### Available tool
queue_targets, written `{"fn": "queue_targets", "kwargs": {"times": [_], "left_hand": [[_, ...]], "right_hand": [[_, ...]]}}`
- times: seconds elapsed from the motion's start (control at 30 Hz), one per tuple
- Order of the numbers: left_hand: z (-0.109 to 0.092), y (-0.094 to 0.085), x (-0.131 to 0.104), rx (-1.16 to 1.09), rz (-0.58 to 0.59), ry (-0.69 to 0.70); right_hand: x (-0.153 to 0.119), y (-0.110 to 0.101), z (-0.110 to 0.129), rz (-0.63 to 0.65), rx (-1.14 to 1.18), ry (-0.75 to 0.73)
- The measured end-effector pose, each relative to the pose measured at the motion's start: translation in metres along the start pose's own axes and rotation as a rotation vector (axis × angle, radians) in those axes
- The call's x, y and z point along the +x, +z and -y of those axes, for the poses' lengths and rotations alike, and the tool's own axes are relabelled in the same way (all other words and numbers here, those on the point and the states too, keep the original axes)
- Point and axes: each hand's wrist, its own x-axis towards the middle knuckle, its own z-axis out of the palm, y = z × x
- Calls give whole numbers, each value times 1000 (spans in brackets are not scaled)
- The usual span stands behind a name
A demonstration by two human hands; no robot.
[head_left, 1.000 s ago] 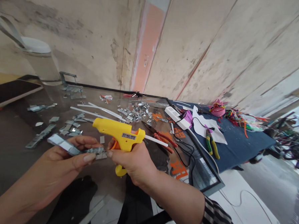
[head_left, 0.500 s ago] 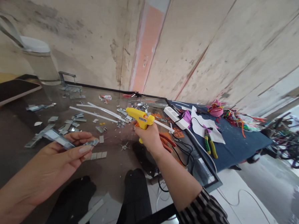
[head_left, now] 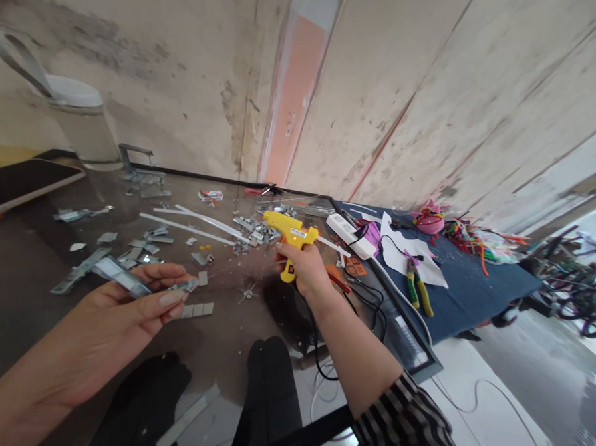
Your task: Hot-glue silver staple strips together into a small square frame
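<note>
In my left hand (head_left: 128,307) is a small assembly of mirror-like glass pieces (head_left: 122,277), pinched between thumb and fingers, with one end showing at the fingertips. My right hand (head_left: 308,267) is wrapped round the handle of a yellow glue gun (head_left: 290,230). The gun's nozzle end faces left over a pile of small shiny pieces, and a white glue stick (head_left: 334,245) sticks out of its back. Below my left fingertips lies a strip of joined grey squares (head_left: 197,310). Long white sticks (head_left: 192,229) rest on the glass table beyond my left hand.
A lidded jar (head_left: 86,129) and a phone (head_left: 25,185) stand and lie at the left. To the right are a white power strip (head_left: 350,236), black cables (head_left: 374,300), green-handled pliers (head_left: 413,285) and a blue cloth (head_left: 489,286). A wall rises behind the table.
My right hand has shifted slightly right with the glue gun and turned it, so its handle now shows below the fingers. My left hand has barely moved.
</note>
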Motion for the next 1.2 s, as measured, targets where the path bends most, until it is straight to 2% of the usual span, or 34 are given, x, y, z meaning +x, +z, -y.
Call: {"fn": "queue_targets", "kwargs": {"times": [0.17,0.33,0.53,0.77,0.93,1.03,1.2], "left_hand": [[0,-1,-2,18,16,5],[3,-5,-3,73,44,-24],[0,-1,-6,77,52,-23],[-2,0,-9,109,94,-38],[-1,1,-11,181,124,-44],[0,1,-14,266,207,-49],[6,1,-17,368,523,-58]], "right_hand": [[-3,1,9,71,106,-33],[-3,1,7,70,48,-67],[-5,0,8,51,0,-110],[-5,-1,9,19,-38,-95],[-8,2,10,43,-93,-99],[-18,10,11,106,-156,-106],[-38,32,7,239,-150,-36]]}}
